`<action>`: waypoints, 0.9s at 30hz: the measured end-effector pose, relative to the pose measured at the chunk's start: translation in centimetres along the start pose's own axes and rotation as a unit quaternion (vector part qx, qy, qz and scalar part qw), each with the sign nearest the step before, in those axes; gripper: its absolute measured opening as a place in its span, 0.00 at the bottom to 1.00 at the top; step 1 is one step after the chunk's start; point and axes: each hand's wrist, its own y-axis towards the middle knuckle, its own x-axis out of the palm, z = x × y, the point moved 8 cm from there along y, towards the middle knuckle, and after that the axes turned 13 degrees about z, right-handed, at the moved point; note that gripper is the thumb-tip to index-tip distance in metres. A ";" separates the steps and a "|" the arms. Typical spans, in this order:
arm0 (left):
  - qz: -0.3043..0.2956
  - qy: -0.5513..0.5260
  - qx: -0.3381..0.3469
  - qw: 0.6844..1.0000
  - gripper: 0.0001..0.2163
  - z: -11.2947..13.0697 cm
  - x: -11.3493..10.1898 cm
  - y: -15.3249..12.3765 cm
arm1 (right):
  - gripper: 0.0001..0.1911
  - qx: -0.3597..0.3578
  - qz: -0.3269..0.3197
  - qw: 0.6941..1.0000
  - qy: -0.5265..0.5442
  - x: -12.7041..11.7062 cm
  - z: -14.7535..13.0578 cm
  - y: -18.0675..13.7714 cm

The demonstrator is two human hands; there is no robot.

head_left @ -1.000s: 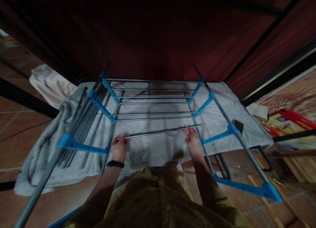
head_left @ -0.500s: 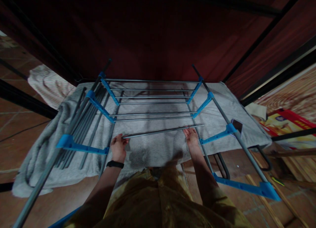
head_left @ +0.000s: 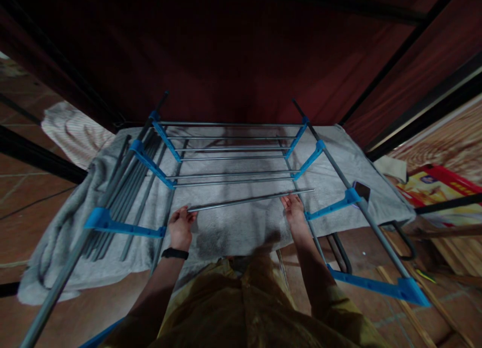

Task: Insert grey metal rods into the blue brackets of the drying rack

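Observation:
Between my two hands runs a thin metal tube (head_left: 237, 201), its right end slightly farther from me than its left. My left hand (head_left: 181, 226) pinches it at the left end, a dark band on the wrist. Close to the other end, my right hand (head_left: 292, 207) has its fingers on the tube, whose tip sticks out past them. Around both hands stands a rack frame of grey poles (head_left: 337, 167) with blue plastic brackets (head_left: 126, 227). Farther back, several metal tubes (head_left: 233, 176) span between the left and right brackets.
Loose grey tubes (head_left: 124, 197) lie in a bunch at the left on the grey blanket (head_left: 241, 232). A phone (head_left: 362, 192) rests beside the right pole. Beyond stands a dark red wall (head_left: 233, 56). A red and yellow package (head_left: 440, 192) and wooden slats (head_left: 406, 308) are at the right.
The tube has shifted very slightly to the right with my hands still on it. Otherwise the rack and loose tubes stay as they were.

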 end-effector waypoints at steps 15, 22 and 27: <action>0.000 0.034 -0.004 0.999 0.09 -0.6 0.1 -0.3 | 0.09 0.005 -0.034 0.999 0.010 0.7 0.2 -1.0; -0.007 0.052 -0.025 0.998 0.14 -1.2 0.5 -0.9 | 0.08 -0.005 -0.027 1.000 -0.008 0.7 0.4 -1.2; -0.002 0.039 -0.043 0.998 0.13 -1.6 0.4 -1.0 | 0.08 0.003 -0.026 1.000 -0.005 0.6 0.4 -1.2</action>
